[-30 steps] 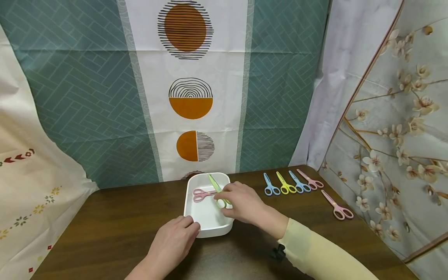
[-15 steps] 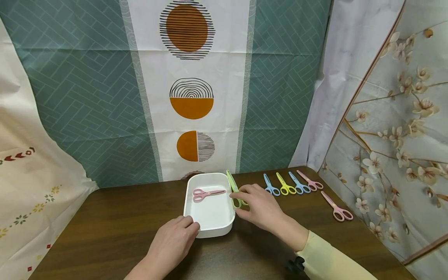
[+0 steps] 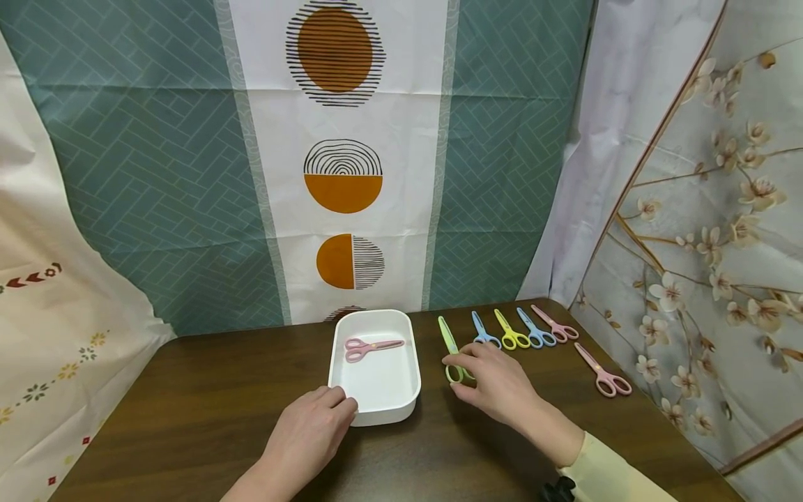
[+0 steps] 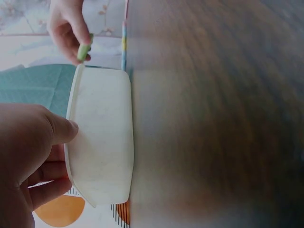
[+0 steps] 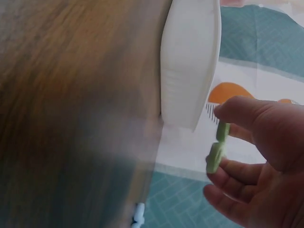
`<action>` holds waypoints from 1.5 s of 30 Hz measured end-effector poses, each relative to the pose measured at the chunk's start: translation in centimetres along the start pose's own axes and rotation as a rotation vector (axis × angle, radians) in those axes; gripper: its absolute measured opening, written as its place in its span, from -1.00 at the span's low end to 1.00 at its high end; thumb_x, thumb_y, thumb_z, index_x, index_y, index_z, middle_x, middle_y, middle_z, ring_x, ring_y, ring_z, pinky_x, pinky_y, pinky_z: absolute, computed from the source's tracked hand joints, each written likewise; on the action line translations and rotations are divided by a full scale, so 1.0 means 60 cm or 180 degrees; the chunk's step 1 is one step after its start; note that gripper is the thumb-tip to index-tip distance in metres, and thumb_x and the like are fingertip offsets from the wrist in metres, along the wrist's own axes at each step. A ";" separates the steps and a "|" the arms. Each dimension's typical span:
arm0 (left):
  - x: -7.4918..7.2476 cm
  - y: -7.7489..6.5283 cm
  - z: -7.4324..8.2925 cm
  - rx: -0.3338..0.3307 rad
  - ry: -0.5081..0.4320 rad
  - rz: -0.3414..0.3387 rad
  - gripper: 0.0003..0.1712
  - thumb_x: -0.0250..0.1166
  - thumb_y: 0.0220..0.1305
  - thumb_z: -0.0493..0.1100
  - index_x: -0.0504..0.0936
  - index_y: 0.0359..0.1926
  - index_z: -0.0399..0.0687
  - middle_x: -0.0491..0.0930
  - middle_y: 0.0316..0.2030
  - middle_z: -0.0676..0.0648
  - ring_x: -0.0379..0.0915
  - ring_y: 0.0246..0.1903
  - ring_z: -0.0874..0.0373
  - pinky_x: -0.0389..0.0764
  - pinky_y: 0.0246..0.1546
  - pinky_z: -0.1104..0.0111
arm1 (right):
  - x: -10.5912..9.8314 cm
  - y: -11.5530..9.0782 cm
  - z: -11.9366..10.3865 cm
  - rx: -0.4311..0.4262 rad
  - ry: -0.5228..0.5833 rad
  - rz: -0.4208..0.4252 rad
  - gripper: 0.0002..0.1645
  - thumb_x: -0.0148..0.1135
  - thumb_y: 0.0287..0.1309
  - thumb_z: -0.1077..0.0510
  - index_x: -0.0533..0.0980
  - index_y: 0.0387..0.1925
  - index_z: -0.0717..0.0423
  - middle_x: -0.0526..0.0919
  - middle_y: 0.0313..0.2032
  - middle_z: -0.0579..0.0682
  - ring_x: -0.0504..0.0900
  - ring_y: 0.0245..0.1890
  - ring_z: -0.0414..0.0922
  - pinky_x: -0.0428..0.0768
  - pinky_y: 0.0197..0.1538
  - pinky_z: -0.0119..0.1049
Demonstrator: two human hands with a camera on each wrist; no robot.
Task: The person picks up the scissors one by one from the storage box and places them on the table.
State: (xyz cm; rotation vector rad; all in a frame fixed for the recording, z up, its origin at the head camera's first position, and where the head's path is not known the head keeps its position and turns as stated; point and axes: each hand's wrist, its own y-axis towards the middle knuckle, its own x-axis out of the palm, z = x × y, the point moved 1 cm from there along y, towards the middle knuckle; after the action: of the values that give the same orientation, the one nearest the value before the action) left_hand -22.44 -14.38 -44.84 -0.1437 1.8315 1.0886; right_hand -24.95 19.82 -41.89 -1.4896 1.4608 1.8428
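A pair of green scissors (image 3: 449,339) is pinched by its handles in my right hand (image 3: 495,382), above the table to the right of the white tray. In the right wrist view the green handles (image 5: 215,156) sit between thumb and fingers, clear of the tabletop. My left hand (image 3: 310,432) grips the near left rim of the white tray (image 3: 376,417), with the thumb (image 4: 66,130) on the outer wall. Inside the tray lies one pair of pink scissors (image 3: 370,347), its blades pointing right.
Along the table's back right lie blue scissors (image 3: 478,325), yellow scissors (image 3: 516,339), another blue pair (image 3: 541,337) and pink scissors (image 3: 560,329). Another pink pair (image 3: 607,380) lies nearer the right edge. Patterned cloth (image 3: 502,174) hangs behind the brown table (image 3: 238,376).
My right hand has carried the green scissors out of the tray, over its right rim and further right. The left hand and tray have stayed in place.
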 end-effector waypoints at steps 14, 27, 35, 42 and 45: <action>0.000 0.001 0.000 -0.0010 0.0012 -0.0051 -0.60 0.70 0.10 -0.25 0.56 -0.39 0.14 0.43 -0.44 0.16 0.45 -0.42 0.19 0.49 -0.40 0.39 | 0.014 -0.023 0.008 0.0012 0.0007 -0.0682 -0.60 0.65 0.12 0.03 0.81 0.03 -0.18 0.73 -0.13 -0.10 0.65 -0.10 -0.03 0.66 -0.18 -0.06; 0.000 0.001 0.000 0.0030 -0.0038 0.0013 -0.58 0.69 0.10 -0.26 0.55 -0.39 0.14 0.42 -0.44 0.17 0.46 -0.42 0.19 0.49 -0.41 0.39 | 0.029 -0.032 0.013 0.0058 0.0063 -0.0856 -0.61 0.66 0.08 0.04 0.81 0.00 -0.17 0.68 -0.20 -0.13 0.61 -0.17 -0.05 0.62 -0.22 -0.10; 0.001 0.002 -0.001 0.0047 -0.0043 0.0035 -0.58 0.68 0.10 -0.28 0.54 -0.39 0.14 0.43 -0.44 0.16 0.47 -0.41 0.18 0.50 -0.41 0.38 | 0.032 -0.035 0.013 0.0020 0.0022 -0.0790 -0.60 0.68 0.04 0.07 0.81 -0.02 -0.15 0.64 -0.22 -0.14 0.57 -0.18 -0.06 0.59 -0.25 -0.14; 0.002 0.002 -0.001 0.0055 -0.0010 0.0039 -0.57 0.70 0.08 -0.27 0.54 -0.40 0.13 0.43 -0.45 0.16 0.46 -0.42 0.19 0.50 -0.41 0.38 | 0.035 -0.037 0.013 -0.0022 -0.0007 -0.0749 -0.60 0.69 0.03 0.08 0.81 -0.03 -0.14 0.61 -0.23 -0.14 0.55 -0.20 -0.08 0.58 -0.27 -0.16; 0.002 0.003 -0.001 0.0053 -0.0022 0.0045 -0.58 0.69 0.08 -0.28 0.55 -0.39 0.13 0.43 -0.45 0.15 0.47 -0.42 0.18 0.50 -0.41 0.37 | 0.035 -0.038 0.013 -0.0028 -0.0008 -0.0743 -0.60 0.68 0.04 0.08 0.81 -0.03 -0.14 0.60 -0.22 -0.14 0.55 -0.20 -0.08 0.59 -0.26 -0.16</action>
State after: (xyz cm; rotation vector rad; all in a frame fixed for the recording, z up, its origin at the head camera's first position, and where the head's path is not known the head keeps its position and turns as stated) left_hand -22.62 -14.28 -44.83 -0.1174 1.8375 1.0822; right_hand -24.38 20.78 -44.90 -1.5867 1.2204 1.7121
